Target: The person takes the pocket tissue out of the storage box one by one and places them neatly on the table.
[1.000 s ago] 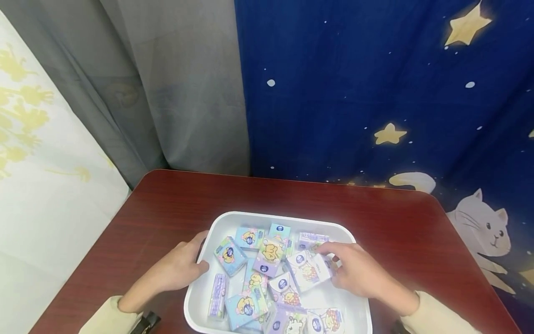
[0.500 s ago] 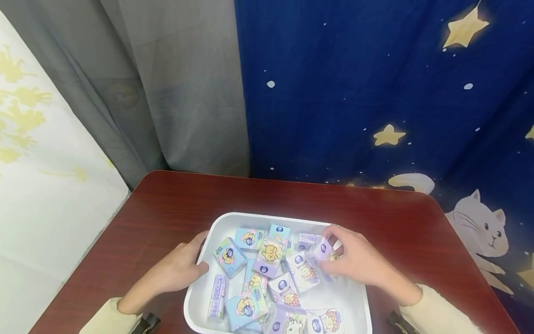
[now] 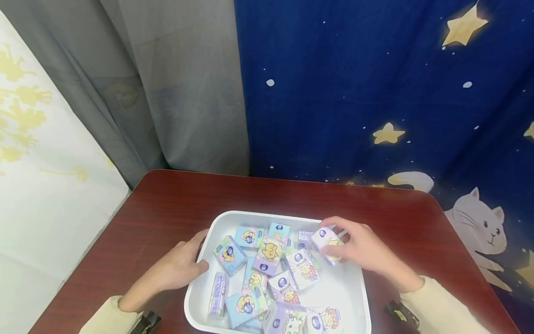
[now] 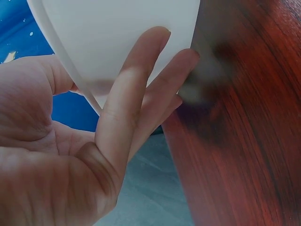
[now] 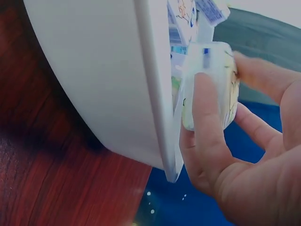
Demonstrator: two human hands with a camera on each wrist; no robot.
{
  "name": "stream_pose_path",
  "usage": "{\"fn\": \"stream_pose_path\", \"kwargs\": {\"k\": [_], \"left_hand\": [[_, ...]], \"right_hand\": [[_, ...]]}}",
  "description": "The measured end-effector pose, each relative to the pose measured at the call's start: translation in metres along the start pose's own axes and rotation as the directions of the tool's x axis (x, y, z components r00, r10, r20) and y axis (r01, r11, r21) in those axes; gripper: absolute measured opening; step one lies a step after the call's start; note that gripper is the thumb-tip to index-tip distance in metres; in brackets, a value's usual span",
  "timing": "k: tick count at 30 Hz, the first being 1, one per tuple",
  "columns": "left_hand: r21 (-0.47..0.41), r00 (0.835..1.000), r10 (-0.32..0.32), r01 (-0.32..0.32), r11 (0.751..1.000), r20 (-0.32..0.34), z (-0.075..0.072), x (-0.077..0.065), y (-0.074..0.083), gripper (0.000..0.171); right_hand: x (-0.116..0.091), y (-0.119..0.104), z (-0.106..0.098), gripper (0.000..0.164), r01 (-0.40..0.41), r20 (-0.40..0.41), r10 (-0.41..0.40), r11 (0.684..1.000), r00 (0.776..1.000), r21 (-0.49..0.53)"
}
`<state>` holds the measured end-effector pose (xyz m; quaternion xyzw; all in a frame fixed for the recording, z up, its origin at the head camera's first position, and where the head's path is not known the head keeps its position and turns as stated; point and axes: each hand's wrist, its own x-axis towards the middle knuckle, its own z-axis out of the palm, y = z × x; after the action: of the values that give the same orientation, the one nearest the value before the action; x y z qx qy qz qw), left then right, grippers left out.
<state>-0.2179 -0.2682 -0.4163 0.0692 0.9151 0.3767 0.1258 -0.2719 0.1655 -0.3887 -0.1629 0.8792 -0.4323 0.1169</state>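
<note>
With the left hand point(image 3: 179, 266), pinches the left side of a white, round-cornered plastic tray point(image 3: 338, 290), thumb at the rim, fingers nearly straight along the outer wall. Just inside the tray's left side, a slim lilac pack in clear wrap point(image 3: 218, 295); farther back there, a sky-blue square pack point(image 3: 230, 255). Near the tray's middle, a lilac-and-yellow pack point(image 3: 269, 256), then a white pack with a dark-blue round label point(image 3: 302, 269). Over the tray's far right corner, grips a small white-and-lilac boxy pack point(image 3: 327, 239) between thumb and fingers of the right hand point(image 3: 359, 243), perhaps clear of the packs beneath, hard to tell here. Right of the tray, dark-red wood-grain tabletop point(image 3: 417, 236).
</note>
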Motion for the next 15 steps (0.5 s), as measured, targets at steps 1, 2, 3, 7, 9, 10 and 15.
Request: {"fn": "stream_pose_path", "kwargs": {"k": [1,2,3,7,9,10,15], "left_hand": [[0.000,1.000,-0.002,0.002,1.000,0.000,0.000,0.000,0.000,0.080],[0.000,1.000,-0.004,0.004,1.000,0.000,0.000,0.001,0.000,0.080],[0.001,1.000,-0.006,0.006,1.000,0.000,0.000,0.001,0.000,0.080],[0.001,1.000,-0.012,0.012,1.000,0.004,0.000,0.002,0.000,0.080],[0.002,1.000,-0.013,0.013,1.000,0.005,0.000,0.002,0.000,0.080],[0.003,1.000,-0.015,0.015,1.000,0.005,0.000,0.002,0.000,0.080],[0.012,1.000,-0.021,0.021,1.000,-0.001,0.001,0.001,0.000,0.080]], "right_hand": [[0.001,0.001,-0.001,0.053,-0.010,0.003,0.010,1.000,1.000,0.019],[0.001,0.002,-0.003,0.054,-0.022,0.003,0.022,0.999,1.000,0.033],[0.002,0.003,-0.004,0.056,-0.028,0.002,0.028,0.999,1.000,0.046],[0.003,0.008,-0.013,0.067,-0.041,-0.013,0.041,0.998,0.999,0.046],[0.004,0.010,-0.018,0.072,-0.040,-0.022,0.041,0.998,0.999,0.048],[0.005,0.012,-0.020,0.074,-0.039,-0.029,0.040,0.998,0.999,0.046],[0.008,0.019,-0.034,0.078,-0.049,-0.070,0.053,0.997,0.996,0.056]]}}
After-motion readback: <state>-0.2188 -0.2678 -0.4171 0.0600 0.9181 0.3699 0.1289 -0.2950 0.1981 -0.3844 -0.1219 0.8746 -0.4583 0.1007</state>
